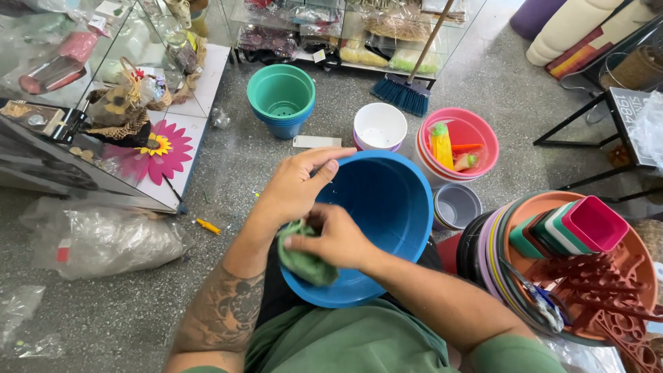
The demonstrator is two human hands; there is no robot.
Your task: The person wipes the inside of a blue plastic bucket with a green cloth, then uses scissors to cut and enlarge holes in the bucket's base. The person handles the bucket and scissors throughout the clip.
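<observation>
Over the person's lap, at the near middle of the speckled floor (228,173), a blue pot (387,207) is held tilted, its mouth turned up and away toward the far side. The left hand (297,190) comes in from the near left on a tattooed forearm, wrist bent, and clamps the pot's left rim: the thumb lies along the top edge, pointing right, while the fingers curl round the outside wall. The right hand (331,238) crosses in from the near right, forearm angled up and leftward, and is clenched on a green cloth (304,261), pressing it against the pot's near-left rim just below the left hand (the two hands nearly touch). The cloth bunches out beneath the knuckles and hangs over the pot's outer wall.

Farther out on the floor stand a stack of green pots (282,97), a white pot (380,126) and a pink basin (476,141) with small coloured items in it. A small grey pot (456,207) sits just right of the blue one. At the right edge lies a pile of round trays (497,255) bearing square pots (573,228). A broom (407,86) leans against the far shelving, and a glass case (83,90) lines the left side.
</observation>
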